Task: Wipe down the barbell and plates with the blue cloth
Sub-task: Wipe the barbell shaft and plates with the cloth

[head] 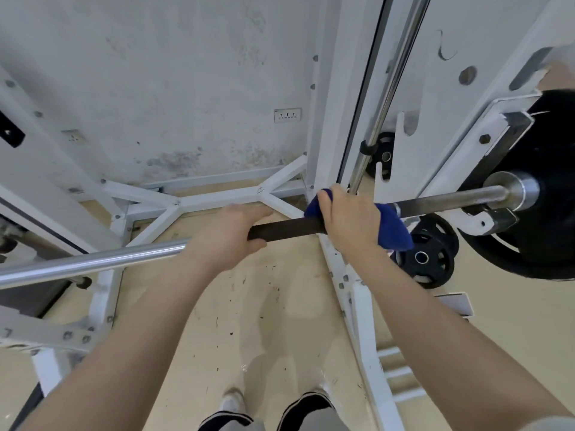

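Observation:
The barbell (289,229) runs across the view from lower left to upper right, shiny at the left and dark and knurled in the middle. My left hand (231,234) grips the dark section. Just to its right, my right hand (348,219) grips the blue cloth (393,230), which is wrapped round the bar and hangs down on the right side. A large black plate (535,225) sits on the bar's right sleeve at the frame's right edge, partly cut off.
The white rack frame (351,275) stands below and behind the bar, with a chrome guide rod (389,91) rising at upper right. Smaller black plates (426,253) hang on pegs low on the right. My feet (270,412) stand on the beige floor.

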Demonstrator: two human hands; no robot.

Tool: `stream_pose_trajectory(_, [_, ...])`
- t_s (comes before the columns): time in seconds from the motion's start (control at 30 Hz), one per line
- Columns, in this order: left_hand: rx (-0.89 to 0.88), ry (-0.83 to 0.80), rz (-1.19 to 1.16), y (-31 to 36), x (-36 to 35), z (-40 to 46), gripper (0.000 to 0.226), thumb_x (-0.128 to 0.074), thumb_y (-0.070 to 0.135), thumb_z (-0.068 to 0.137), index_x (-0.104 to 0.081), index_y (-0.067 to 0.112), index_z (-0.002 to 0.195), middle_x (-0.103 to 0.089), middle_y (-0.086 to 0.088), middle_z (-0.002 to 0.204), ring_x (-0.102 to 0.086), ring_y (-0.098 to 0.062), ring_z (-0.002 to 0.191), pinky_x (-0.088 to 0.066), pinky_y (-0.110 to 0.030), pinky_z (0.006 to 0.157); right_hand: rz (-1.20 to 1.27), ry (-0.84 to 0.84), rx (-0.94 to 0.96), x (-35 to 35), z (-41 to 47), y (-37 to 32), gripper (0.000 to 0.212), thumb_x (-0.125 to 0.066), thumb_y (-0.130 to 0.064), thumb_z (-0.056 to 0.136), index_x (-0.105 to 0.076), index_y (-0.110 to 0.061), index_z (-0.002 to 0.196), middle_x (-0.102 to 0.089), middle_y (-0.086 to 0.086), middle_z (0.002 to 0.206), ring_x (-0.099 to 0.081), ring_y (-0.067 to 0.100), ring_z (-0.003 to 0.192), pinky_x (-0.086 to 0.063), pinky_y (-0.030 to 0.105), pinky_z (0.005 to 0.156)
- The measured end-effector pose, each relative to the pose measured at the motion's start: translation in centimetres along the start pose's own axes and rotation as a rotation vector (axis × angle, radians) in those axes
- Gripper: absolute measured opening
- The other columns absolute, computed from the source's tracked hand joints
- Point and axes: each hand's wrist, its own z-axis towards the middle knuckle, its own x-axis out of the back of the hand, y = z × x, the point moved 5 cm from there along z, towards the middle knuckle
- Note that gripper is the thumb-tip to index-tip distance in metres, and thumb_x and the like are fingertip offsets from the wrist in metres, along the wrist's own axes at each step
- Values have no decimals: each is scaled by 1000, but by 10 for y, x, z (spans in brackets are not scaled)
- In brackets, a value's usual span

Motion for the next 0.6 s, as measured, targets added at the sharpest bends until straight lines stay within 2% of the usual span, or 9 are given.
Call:
stream_pose_trajectory(0.07, [8, 6, 24, -10, 10, -1, 54, -64, 23, 83, -45, 21, 133, -52, -1, 132, -46, -21, 119, -40, -33, 97, 112, 24, 44, 5, -2, -34, 17, -43, -28, 96, -52, -15, 100, -59, 3, 78, -46, 21, 56, -36, 30, 48])
stream_pose_trajectory(0.13, [9, 2, 15, -18, 13, -6, 60, -67, 26, 81, -41, 19, 135, -49, -1, 133, -44, -20, 121, -36, -30, 95, 288, 160, 88, 16, -9, -61, 13, -62, -21, 88, -55, -12, 83, -56, 3, 61, -49, 23, 46, -39, 29, 42])
stream_pose_trajectory(0.17, [-5, -12, -1, -21, 12, -9, 64, -68, 28, 80, -39, 20, 136, -47, -1, 134, -43, -20, 122, -35, -28, 95, 430, 200, 98, 19, -12, -67, 14, -63, -20, 87, -55, -11, 81, -55, 3, 60, -51, 23, 46, -42, 31, 44])
stream_pose_trajectory(0.23, [-74, -41, -23, -23, 9, -16, 70, -71, 31, 77, -36, 20, 137, -45, 1, 135, -42, -19, 122, -32, -24, 95, 877, 106, -54, 15, -20, -64, 23, -43, -28, 96, -53, -12, 83, -53, -1, 63, -53, 14, 58, -43, 32, 59])
stream_pose_trajectory(0.27, [-120, -49, -37, -22, 8, -19, 71, -71, 33, 77, -36, 20, 137, -45, 2, 134, -43, -18, 121, -32, -21, 92, 1064, 126, -159, 15, -28, -56, 26, -37, -30, 96, -51, -16, 80, -51, -5, 63, -51, 5, 59, -40, 26, 60])
stream_pose_trajectory(0.37, [-175, -41, -63, -22, 8, -22, 71, -70, 35, 77, -35, 21, 138, -46, 5, 135, -45, -15, 121, -36, -22, 94, 1250, 265, -453, 18, -53, -27, 32, -39, -27, 99, -45, -22, 68, -45, -8, 60, -43, -1, 54, -34, 16, 54])
stream_pose_trajectory(0.43, [-157, -39, -59, -24, 8, -19, 59, -68, 31, 80, -43, 22, 133, -52, 4, 128, -49, -16, 115, -40, -26, 93, 1208, 105, -601, 2, -66, -14, 34, -40, -30, 99, -48, -15, 69, -48, -4, 63, -45, 4, 59, -36, 17, 57])
stream_pose_trajectory(0.5, [-168, -29, -55, -23, 6, -15, 37, -66, 26, 82, -56, 24, 118, -57, 5, 109, -52, -17, 105, -42, -27, 84, 1226, -80, -799, -28, -76, -6, 34, -38, -36, 99, -53, -11, 82, -52, 4, 73, -50, 16, 70, -37, 26, 63])
stream_pose_trajectory(0.6, [-173, -14, -5, -23, 3, -10, 27, -60, 24, 86, -58, 24, 113, -56, 4, 105, -50, -17, 100, -42, -30, 80, 1519, -265, -1192, -71, -91, -24, 27, -32, -33, 101, -51, -15, 107, -53, 6, 81, -52, 20, 71, -43, 31, 61])
